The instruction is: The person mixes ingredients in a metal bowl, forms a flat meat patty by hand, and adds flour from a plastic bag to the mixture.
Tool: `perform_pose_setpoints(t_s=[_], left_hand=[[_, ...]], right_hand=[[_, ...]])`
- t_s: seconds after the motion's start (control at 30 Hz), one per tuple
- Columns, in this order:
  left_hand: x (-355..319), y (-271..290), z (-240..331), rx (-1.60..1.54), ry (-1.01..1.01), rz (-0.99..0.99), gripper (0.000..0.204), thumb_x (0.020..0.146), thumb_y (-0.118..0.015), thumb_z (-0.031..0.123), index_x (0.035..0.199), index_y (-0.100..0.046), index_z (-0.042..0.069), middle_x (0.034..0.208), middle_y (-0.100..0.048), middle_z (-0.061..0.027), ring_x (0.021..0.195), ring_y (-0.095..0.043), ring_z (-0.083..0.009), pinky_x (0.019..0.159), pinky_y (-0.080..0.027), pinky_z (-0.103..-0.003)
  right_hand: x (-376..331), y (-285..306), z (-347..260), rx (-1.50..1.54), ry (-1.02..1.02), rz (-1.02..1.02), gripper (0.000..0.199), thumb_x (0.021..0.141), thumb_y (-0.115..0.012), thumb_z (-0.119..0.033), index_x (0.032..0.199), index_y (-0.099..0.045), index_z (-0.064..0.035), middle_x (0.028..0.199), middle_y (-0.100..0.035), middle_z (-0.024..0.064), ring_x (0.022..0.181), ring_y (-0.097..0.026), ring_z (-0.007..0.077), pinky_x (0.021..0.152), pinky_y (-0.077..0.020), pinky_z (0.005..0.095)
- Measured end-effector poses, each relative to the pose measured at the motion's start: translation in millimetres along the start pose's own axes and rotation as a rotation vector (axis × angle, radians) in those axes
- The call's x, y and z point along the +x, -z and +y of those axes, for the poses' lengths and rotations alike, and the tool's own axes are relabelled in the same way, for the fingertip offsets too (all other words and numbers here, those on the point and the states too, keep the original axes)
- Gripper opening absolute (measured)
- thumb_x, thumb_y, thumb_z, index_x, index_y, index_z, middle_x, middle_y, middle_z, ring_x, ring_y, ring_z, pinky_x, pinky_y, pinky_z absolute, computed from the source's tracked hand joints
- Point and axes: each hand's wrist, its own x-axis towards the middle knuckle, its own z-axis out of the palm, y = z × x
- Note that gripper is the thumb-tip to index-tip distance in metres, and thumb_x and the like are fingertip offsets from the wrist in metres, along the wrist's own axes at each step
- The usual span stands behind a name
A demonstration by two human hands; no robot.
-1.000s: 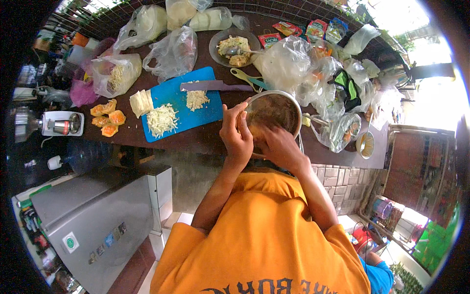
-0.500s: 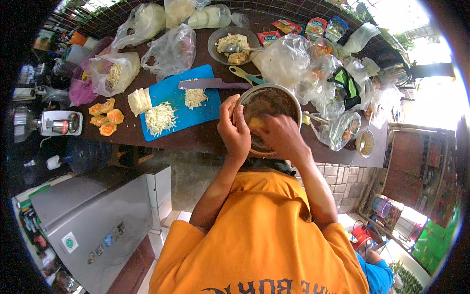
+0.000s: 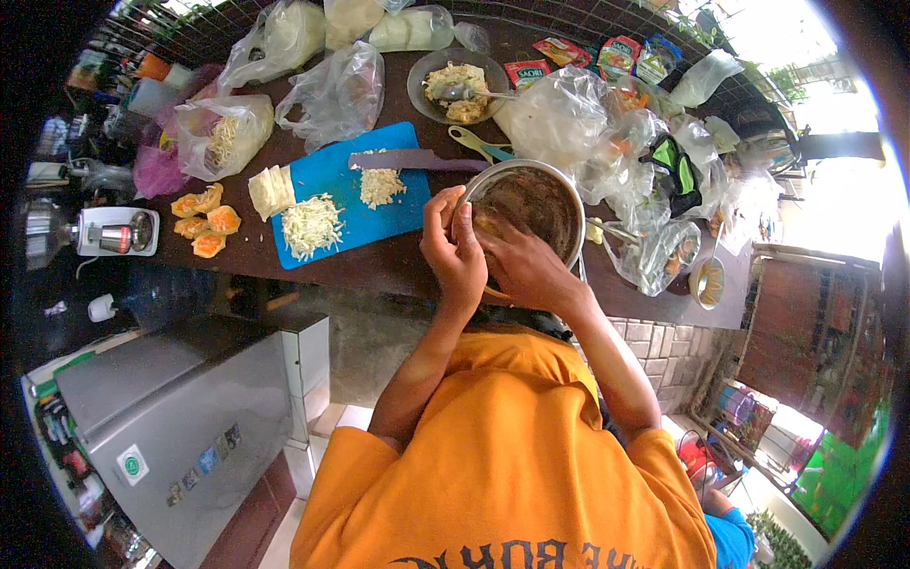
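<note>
A round metal bowl [image 3: 579, 220] with a brown-smeared inside is tilted toward me at the table's front edge. My left hand [image 3: 453, 248] grips its left side, with the fingers at the rim. Inside the bowl is my right hand [image 3: 521, 261], its bent fingers pressed against the left inner wall. Something yellowish shows at those fingertips, too hidden to name. Beyond the rim lies a knife with a purple blade [image 3: 408, 159], across a blue cutting board [image 3: 332, 163]. Shredded white vegetable [image 3: 311, 228] and chopped white bits [image 3: 382, 188] rest on the board.
Filled orange pieces [image 3: 207, 224] and a white block [image 3: 272, 192] lie left. A plate of food [image 3: 417, 93] with a spoon stands behind. Plastic bags [image 3: 559, 114] crowd the right, near a small bowl [image 3: 708, 283]. A peeler [image 3: 469, 142] lies behind the metal bowl.
My right hand has shifted left and slightly down inside the bowl, uncovering more of its brown inner surface. The left hand keeps its hold on the bowl.
</note>
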Motion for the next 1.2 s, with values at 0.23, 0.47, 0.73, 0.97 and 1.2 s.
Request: perform_pose_setpoints(t_s=[0.23,0.47,0.73,0.97,1.2], left_hand=[[-9,4,-5,0.043,-0.021,0.009,0.017,0.106,-0.057,0.005,0.12,-0.063,-0.001,0.113,-0.073,-0.0163,0.107,-0.073,-0.0264,0.104,-0.053,-0.04],[1,5,5,0.232,-0.362,-0.185,0.017,0.106,-0.057,0.005,0.121,-0.061,-0.002,0.118,-0.07,-0.0153,0.111,-0.07,-0.0243,0.099,-0.055,-0.036],[8,5,12,0.116,-0.152,-0.052,0.015,0.104,-0.057,0.003,0.117,-0.064,0.001,0.109,-0.076,-0.0146,0.098,-0.075,-0.0335,0.113,-0.045,-0.055],[13,8,4,0.183,-0.144,-0.025,0.018,0.105,-0.058,0.005,0.12,-0.061,-0.003,0.12,-0.07,-0.018,0.11,-0.07,-0.0266,0.101,-0.054,-0.038],[-8,-4,10,0.085,-0.109,-0.104,0.023,0.107,-0.056,0.007,0.128,-0.058,-0.002,0.123,-0.066,-0.0164,0.115,-0.067,-0.0271,0.101,-0.053,-0.037]], right_hand=[[-29,54,-10,-0.046,0.021,-0.094,0.039,0.09,-0.072,-0.02,0.127,-0.066,-0.007,0.126,-0.066,0.0215,0.116,-0.063,0.0416,0.094,-0.0555,0.0505],[-21,9,11,-0.275,0.014,-0.077,0.032,0.092,-0.068,-0.018,0.121,-0.065,-0.0044,0.125,-0.065,0.0177,0.122,-0.06,0.0396,0.097,-0.0512,0.0484],[-23,70,-27,-0.206,-0.194,-0.064,0.042,0.09,-0.071,-0.022,0.128,-0.065,-0.0045,0.127,-0.065,0.0164,0.126,-0.057,0.0399,0.108,-0.0479,0.0465],[-24,37,-14,-0.229,0.111,0.016,0.056,0.087,-0.076,-0.027,0.137,-0.059,-0.0088,0.13,-0.062,0.0168,0.122,-0.058,0.041,0.103,-0.0486,0.0512],[1,15,13,0.036,-0.233,0.144,0.029,0.093,-0.069,-0.021,0.117,-0.068,-0.0047,0.101,-0.07,0.0264,0.091,-0.067,0.0469,0.079,-0.054,0.0541]])
